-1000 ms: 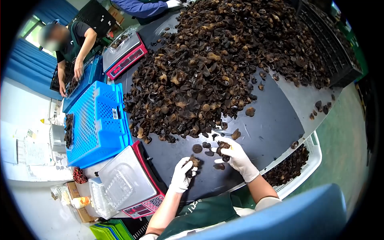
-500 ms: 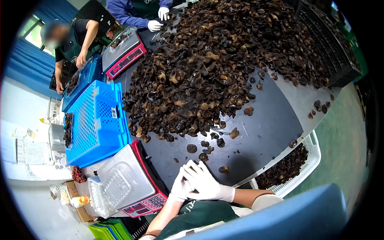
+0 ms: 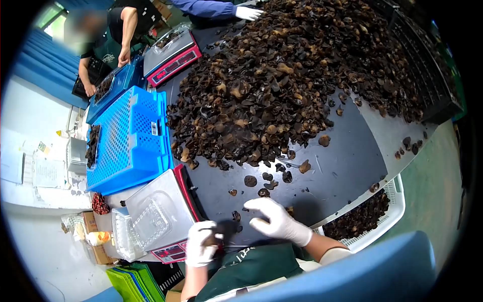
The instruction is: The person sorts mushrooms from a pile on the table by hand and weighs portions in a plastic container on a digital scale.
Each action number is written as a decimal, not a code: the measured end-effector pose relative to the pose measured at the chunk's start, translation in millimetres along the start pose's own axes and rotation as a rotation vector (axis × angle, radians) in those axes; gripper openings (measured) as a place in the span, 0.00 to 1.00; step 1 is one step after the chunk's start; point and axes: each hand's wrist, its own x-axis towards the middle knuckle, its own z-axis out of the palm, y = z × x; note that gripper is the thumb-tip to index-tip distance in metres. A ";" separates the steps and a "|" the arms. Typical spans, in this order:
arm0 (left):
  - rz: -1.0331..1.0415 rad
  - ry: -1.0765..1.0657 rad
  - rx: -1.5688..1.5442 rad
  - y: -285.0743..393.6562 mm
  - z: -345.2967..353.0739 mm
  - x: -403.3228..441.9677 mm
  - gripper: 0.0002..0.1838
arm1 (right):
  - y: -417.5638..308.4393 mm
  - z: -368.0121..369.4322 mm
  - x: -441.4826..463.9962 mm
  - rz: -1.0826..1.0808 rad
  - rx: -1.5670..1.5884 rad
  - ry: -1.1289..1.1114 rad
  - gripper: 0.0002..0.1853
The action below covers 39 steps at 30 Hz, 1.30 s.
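Observation:
My left hand [image 3: 201,244], in a white glove, is by the near corner of the front scale [image 3: 163,211]. Its fingers are curled in; something small and dark shows beside them, and I cannot make out whether it is held. My right hand [image 3: 279,222], gloved too, hovers over the near part of the dark table [image 3: 337,176], thumb and fingers apart and nothing in its grip. Ahead of both hands lie a few loose dark wood ear mushrooms [image 3: 250,180]. Beyond them spreads a large heap of the same mushrooms [image 3: 282,95]. A clear plastic tray [image 3: 152,221] rests on the scale.
A blue crate [image 3: 132,143] stands at the left, with a second scale [image 3: 173,55] behind it. A white basket [image 3: 397,201] of mushrooms is at the right, a black crate [image 3: 427,75] at the far right. Two co-workers are across the table, one reaching a gloved hand [image 3: 248,13] to the heap.
My hands, together before, have separated: the left moved left and down toward the scale, the right moved right and opened. The co-worker's gloved hand shifted right. The whole view shifted slightly.

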 end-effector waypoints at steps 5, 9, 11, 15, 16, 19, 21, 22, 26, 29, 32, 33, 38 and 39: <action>0.832 0.710 0.882 103.8 -58.7 -5.9 0.07 | 28.1 -46.1 -18.7 0.142 -0.497 0.039 0.05; 0.857 0.732 1.435 113.8 -162.6 15.8 0.08 | 47.7 -53.4 -18.3 0.112 -0.615 0.135 0.06; 0.717 0.683 1.442 97.5 -179.5 24.5 0.14 | 59.5 -54.4 -11.5 0.082 -0.666 0.179 0.11; 0.745 0.769 1.633 88.5 -170.2 27.7 0.24 | 78.5 -49.9 6.1 0.002 -0.775 0.281 0.12; 0.806 0.871 1.660 89.8 -148.3 25.0 0.25 | 88.9 -50.5 5.3 0.001 -0.778 0.279 0.12; 0.909 0.775 1.538 80.1 -83.3 20.0 0.23 | 106.7 -57.0 5.4 0.064 -0.501 0.310 0.07; 0.956 0.474 1.436 68.7 -38.4 20.2 0.20 | 103.1 -61.7 6.7 0.195 -0.292 0.419 0.08; 0.949 0.302 1.502 61.1 -17.0 22.9 0.19 | 98.8 -68.2 7.4 0.268 -0.217 0.455 0.09; 0.746 -0.074 1.386 6.4 27.9 59.4 0.18 | 110.2 -110.1 0.8 0.287 0.737 0.614 0.14; 0.702 -0.242 1.322 -30.1 49.4 92.6 0.19 | 105.9 -123.8 -2.1 0.333 0.329 0.636 0.13; 0.649 -0.347 1.360 -57.6 66.2 123.1 0.24 | 84.6 -109.2 9.5 0.285 -0.539 0.571 0.13; 0.663 -0.345 1.403 -65.6 68.5 132.4 0.26 | 93.7 -107.7 6.7 0.189 -0.722 0.474 0.12; 0.730 -0.378 1.466 -84.5 56.3 162.8 0.16 | 120.7 -106.7 1.9 0.284 -0.612 0.455 0.10; 0.722 -0.353 1.344 -87.1 53.1 168.4 0.12 | 124.3 -107.9 7.5 0.232 -0.562 0.550 0.10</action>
